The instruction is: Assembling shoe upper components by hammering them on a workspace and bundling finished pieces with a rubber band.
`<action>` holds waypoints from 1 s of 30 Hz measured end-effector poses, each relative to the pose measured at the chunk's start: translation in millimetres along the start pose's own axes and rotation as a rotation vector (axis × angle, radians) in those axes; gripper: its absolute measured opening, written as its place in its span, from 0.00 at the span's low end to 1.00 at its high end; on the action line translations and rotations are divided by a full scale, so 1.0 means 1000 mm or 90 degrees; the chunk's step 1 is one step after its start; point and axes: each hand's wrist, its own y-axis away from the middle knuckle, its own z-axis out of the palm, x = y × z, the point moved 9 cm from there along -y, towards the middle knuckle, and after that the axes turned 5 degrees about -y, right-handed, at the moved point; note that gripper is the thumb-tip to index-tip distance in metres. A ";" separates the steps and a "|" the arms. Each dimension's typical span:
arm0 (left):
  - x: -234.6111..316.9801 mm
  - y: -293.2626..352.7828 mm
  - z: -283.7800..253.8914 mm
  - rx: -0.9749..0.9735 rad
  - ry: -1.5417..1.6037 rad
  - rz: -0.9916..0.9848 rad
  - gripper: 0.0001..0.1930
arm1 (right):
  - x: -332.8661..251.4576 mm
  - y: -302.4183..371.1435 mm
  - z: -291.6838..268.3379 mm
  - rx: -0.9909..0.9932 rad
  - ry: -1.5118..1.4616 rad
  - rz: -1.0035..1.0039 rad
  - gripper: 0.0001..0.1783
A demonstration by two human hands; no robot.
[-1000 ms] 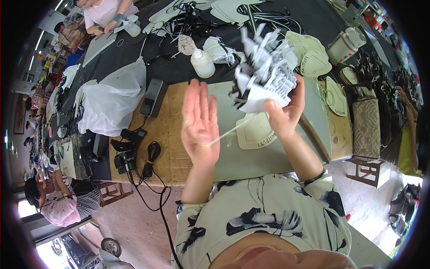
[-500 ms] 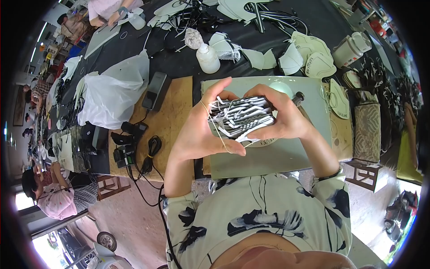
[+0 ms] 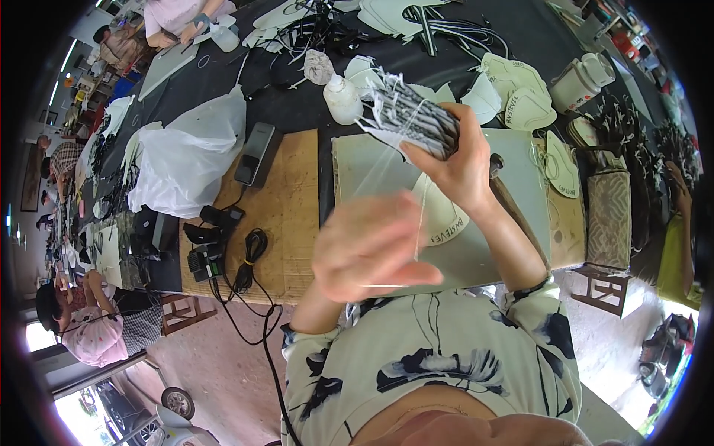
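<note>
**Dark workshop tabletop, a striped bundle in the right hand and a pale cord toward the left**

A black-covered tabletop (image 3: 290, 111) spreads beyond both hands, with a smooth grey-green mat (image 3: 483, 271) beneath them and a brown cardboard sheet (image 3: 290, 238) to the left hand's left. The right hand (image 3: 465, 167) is closed around a thick bundle of layered white-and-black strips (image 3: 416, 115), thumb on the near side, fingers behind. Raised above the mat's far edge, the bundle slants from upper left to lower right along its long axis, its lower right end in that grip.

The left hand (image 3: 372, 241) is lower, nearer the body, so the bundle lies beyond it and to its right; the right hand is clearly the nearer. Its fingers look extended, the thumb apart. A thin pale cord (image 3: 384, 285) shows at its near edge and seems to run up toward the bundle (the blur hides whether it is pinched or merely looped).

Below the right hand, a cream flat cut-out (image 3: 444, 219) lies on the mat; a wooden-handled tool (image 3: 520, 215) rests beneath the right forearm.
</note>
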 end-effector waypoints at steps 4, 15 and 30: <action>0.009 0.002 0.021 -0.045 0.479 0.048 0.34 | 0.019 -0.003 -0.001 0.036 -0.297 0.181 0.35; 0.013 -0.006 -0.001 0.097 0.757 0.059 0.46 | 0.043 0.024 0.025 0.120 -0.629 0.400 0.37; -0.078 0.017 0.031 -0.063 0.548 -0.661 0.57 | -0.035 -0.002 0.000 -0.315 -0.413 -0.009 0.35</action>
